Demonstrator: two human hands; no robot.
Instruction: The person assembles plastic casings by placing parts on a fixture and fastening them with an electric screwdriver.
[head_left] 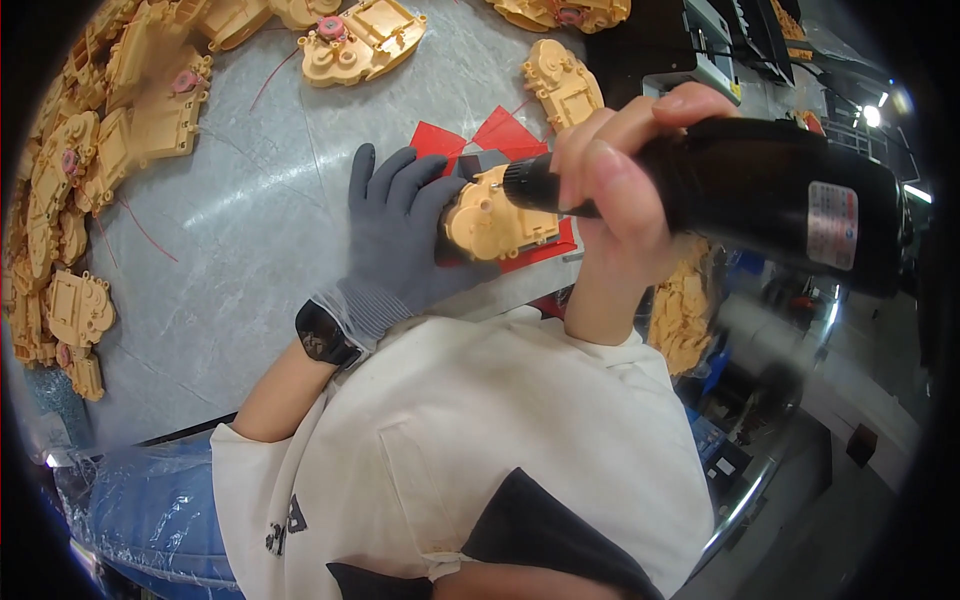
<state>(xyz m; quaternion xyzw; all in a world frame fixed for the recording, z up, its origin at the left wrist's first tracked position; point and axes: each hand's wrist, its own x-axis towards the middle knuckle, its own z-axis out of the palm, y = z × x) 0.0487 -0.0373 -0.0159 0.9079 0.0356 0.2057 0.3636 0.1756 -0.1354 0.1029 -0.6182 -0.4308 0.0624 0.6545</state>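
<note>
My left hand [405,225], in a grey glove, holds a small yellow plastic housing [485,225] between thumb and index finger. The other fingers stretch out toward the far side. Under the housing lies a red fixture [508,132] with dark grey parts in its middle. My bare right hand [625,165] is wrapped round a black electric screwdriver [755,190], held nearly level. Its ribbed nose points left and overlaps the upper right of the housing. The screwdriver's tip is too hard to make out, so I cannot tell if it touches a screw.
Many yellow housings [65,215] are heaped along the table's left edge. One with a pink round part [362,42] lies at the far side, and another housing [562,85] lies beyond the fixture. Thin red wires [148,232] lie on the grey table [250,210]. Dark equipment [700,45] stands far right.
</note>
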